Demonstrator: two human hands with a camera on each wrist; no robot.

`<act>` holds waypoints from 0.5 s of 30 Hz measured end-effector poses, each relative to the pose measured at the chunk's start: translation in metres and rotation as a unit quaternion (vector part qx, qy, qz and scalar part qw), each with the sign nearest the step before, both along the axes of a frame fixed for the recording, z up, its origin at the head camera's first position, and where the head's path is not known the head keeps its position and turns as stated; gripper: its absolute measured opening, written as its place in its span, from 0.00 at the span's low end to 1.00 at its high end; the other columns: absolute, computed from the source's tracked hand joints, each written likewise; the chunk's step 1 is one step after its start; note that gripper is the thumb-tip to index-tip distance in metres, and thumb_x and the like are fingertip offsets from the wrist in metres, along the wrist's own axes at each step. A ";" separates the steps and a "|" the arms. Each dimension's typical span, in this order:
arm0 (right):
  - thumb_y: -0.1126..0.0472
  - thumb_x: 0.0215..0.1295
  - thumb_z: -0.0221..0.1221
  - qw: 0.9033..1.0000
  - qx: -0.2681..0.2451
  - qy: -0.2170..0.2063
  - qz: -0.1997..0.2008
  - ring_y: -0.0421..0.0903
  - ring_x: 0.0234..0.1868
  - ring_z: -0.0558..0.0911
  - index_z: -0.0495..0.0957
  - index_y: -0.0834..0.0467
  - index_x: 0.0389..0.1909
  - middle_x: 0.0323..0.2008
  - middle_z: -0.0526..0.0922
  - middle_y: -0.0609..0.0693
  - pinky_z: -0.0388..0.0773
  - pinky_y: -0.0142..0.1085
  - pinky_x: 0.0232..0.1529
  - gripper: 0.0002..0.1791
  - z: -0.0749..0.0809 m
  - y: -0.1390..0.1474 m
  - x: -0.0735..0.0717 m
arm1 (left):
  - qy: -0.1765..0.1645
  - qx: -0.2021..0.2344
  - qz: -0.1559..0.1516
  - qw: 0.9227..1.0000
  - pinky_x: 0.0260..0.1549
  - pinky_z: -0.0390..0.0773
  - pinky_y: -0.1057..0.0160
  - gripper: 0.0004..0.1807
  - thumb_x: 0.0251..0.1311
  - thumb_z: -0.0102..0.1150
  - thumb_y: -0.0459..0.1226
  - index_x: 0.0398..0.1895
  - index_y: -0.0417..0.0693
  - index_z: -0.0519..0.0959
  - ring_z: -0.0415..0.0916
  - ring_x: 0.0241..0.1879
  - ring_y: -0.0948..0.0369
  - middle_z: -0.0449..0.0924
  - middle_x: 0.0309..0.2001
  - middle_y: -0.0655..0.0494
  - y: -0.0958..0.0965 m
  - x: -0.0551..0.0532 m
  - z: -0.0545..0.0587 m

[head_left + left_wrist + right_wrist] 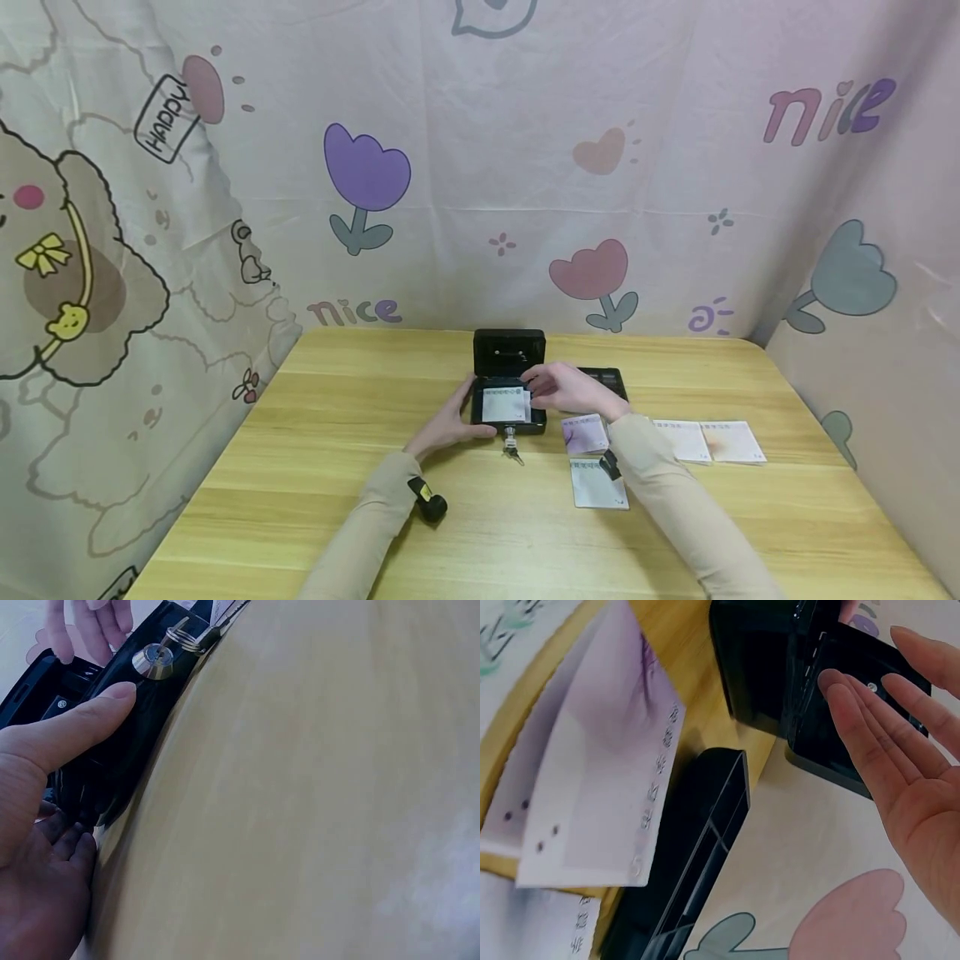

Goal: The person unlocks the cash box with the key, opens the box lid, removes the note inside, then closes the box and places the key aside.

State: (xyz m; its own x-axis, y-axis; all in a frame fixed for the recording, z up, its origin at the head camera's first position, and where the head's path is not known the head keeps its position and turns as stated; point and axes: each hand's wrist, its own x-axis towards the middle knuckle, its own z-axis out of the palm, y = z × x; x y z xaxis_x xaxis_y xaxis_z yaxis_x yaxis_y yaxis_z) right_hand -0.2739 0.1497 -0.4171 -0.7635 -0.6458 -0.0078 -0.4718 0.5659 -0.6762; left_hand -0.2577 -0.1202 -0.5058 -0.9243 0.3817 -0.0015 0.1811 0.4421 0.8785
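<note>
A small black cash box (pixel 477 408) stands with its lid (pixel 509 343) raised, and white printed paper notes (pixel 502 406) lie inside. My left hand (pixel 447 423) holds the box at its left side. In the left wrist view its thumb (pixel 97 724) lies along the front near the round lock (pixel 153 661), with the other fingers at the side. A key ring with keys (pixel 512 454) hangs from the lock. Over the box's right side is my right hand (pixel 566 387), close to the notes. Its fingers (pixel 855 727) look nearly straight and empty in the right wrist view.
Right of the box lies a black compartment tray (pixel 613 382). Nearer are a purple note stack (pixel 583 435) and a white note (pixel 600 487). Two more note stacks, one white (pixel 684 440) and one orange-tinted (pixel 733 442), lie beyond the right forearm. A printed cloth (pixel 480 208) hangs behind the table.
</note>
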 end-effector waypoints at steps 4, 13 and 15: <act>0.64 0.66 0.64 1.000 0.013 -0.004 -0.005 0.56 0.54 0.86 0.74 0.68 0.63 0.56 0.84 0.67 0.86 0.44 0.55 0.26 -0.001 -0.007 -0.004 | -0.002 0.003 0.003 1.000 0.79 0.46 0.38 0.66 0.48 0.78 0.47 0.82 0.49 0.41 0.40 0.81 0.44 0.39 0.83 0.44 0.000 0.000 0.001; 0.64 0.65 0.65 0.999 0.040 -0.012 -0.014 0.56 0.55 0.86 0.74 0.66 0.63 0.55 0.84 0.66 0.86 0.45 0.54 0.26 -0.003 -0.017 -0.010 | 0.000 0.001 0.001 1.000 0.78 0.48 0.37 0.65 0.50 0.78 0.46 0.83 0.49 0.40 0.43 0.81 0.42 0.39 0.83 0.43 0.000 0.002 0.002; 0.64 0.65 0.65 0.999 0.042 -0.016 -0.014 0.55 0.55 0.86 0.74 0.66 0.63 0.55 0.84 0.65 0.86 0.45 0.54 0.27 -0.004 -0.019 -0.012 | 0.000 0.001 0.000 1.000 0.78 0.47 0.38 0.65 0.50 0.77 0.45 0.83 0.49 0.40 0.42 0.81 0.43 0.39 0.83 0.44 0.000 0.002 0.002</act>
State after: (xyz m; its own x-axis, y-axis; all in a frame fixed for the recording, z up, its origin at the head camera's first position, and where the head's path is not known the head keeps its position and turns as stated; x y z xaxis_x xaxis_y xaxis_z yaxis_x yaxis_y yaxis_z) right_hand -0.2860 0.1312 -0.4215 -0.7801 -0.6199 -0.0853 -0.4342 0.6345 -0.6394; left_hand -0.2553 -0.1198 -0.5039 -0.9246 0.3809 -0.0010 0.1803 0.4399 0.8798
